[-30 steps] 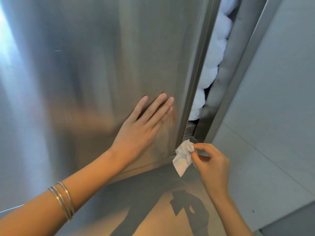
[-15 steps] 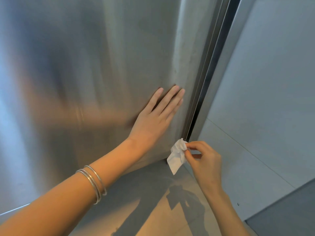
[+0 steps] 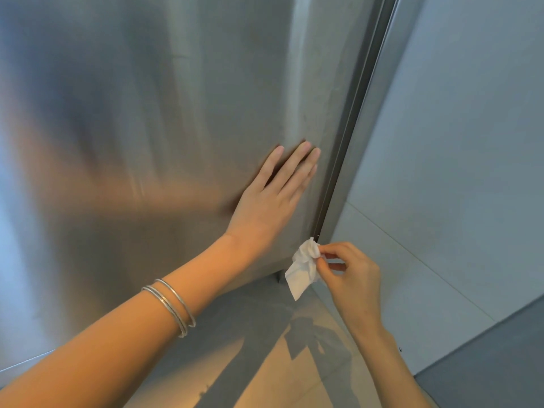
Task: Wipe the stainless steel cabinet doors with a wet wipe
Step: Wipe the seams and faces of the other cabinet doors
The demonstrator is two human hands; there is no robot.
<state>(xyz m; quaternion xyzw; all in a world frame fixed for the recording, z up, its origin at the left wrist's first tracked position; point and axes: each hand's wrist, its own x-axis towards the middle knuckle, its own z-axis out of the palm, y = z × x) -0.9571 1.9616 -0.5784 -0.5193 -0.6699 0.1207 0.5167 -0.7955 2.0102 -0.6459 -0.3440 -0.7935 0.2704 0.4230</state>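
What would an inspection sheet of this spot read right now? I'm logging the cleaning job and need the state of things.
Surface: steel door upright, looks shut against its frame; blurred reflections and faint smears near the right edge.
Job's things: wipe, white and crumpled, at the door's lower right corner; contact with the door cannot be told.
Clutter: nothing seen.
Grippers: left hand flat on the door, fingers spread; right hand pinches the wipe between its fingertips.
Cables: nothing seen.
Surroundings: grey wall to the right of the door; floor below, with sunlit patches and shadows; two bangles on the left wrist.
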